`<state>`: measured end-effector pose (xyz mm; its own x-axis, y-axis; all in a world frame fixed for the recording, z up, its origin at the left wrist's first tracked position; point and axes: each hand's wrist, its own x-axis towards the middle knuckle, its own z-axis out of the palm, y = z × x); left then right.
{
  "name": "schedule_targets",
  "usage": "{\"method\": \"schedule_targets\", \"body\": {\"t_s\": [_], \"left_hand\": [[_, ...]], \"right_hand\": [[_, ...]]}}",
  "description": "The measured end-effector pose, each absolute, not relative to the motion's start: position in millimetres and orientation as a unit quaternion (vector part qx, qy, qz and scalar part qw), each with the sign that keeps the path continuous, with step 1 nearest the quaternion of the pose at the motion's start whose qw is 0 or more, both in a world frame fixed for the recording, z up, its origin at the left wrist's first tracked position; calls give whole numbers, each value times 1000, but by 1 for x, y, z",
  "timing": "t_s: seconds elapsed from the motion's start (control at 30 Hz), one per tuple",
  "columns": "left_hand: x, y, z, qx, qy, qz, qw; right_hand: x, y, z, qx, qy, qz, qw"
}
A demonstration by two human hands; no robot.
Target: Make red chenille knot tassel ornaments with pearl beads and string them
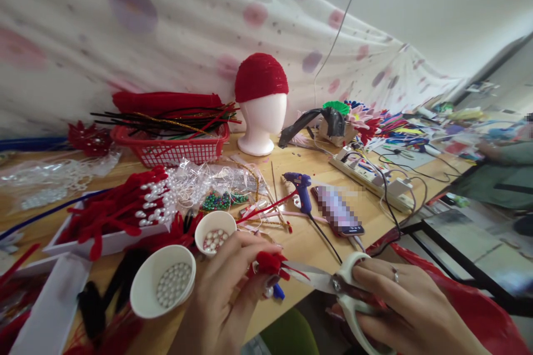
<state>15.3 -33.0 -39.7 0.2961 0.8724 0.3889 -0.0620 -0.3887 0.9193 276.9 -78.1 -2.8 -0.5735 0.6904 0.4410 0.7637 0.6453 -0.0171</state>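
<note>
Between the fingertips of my left hand (231, 280) is a small piece of fuzzy red pipe cleaner (270, 262), bent into a compact shape. My right hand (400, 299) grips scissors with pale handles (348, 272). Their blades reach left to the red piece, with a thin red strand lying along them. Whether the blades touch the strand I cannot tell. Just left of my left hand stand two white cups, one with white beads (175, 285) and a smaller one with pearly beads (214, 239).
A blue glue gun (300, 188) and a phone (337, 211) lie ahead. Behind them stands a white foam head (262, 122) in a red cap. A red basket (179, 152), a white box of red stems (112, 241) and a power strip (370, 180) surround them. Another person's sleeve (508, 163) shows far right.
</note>
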Motion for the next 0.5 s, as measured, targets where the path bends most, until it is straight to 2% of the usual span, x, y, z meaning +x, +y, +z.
{"method": "schedule_targets", "body": {"t_s": [0.4, 0.5], "left_hand": [[10, -30, -34, 667, 307, 489, 471], [8, -27, -30, 665, 296, 461, 507]], "right_hand": [[283, -76, 4, -409, -881, -152, 185], [284, -77, 7, -398, -886, -156, 180]]}}
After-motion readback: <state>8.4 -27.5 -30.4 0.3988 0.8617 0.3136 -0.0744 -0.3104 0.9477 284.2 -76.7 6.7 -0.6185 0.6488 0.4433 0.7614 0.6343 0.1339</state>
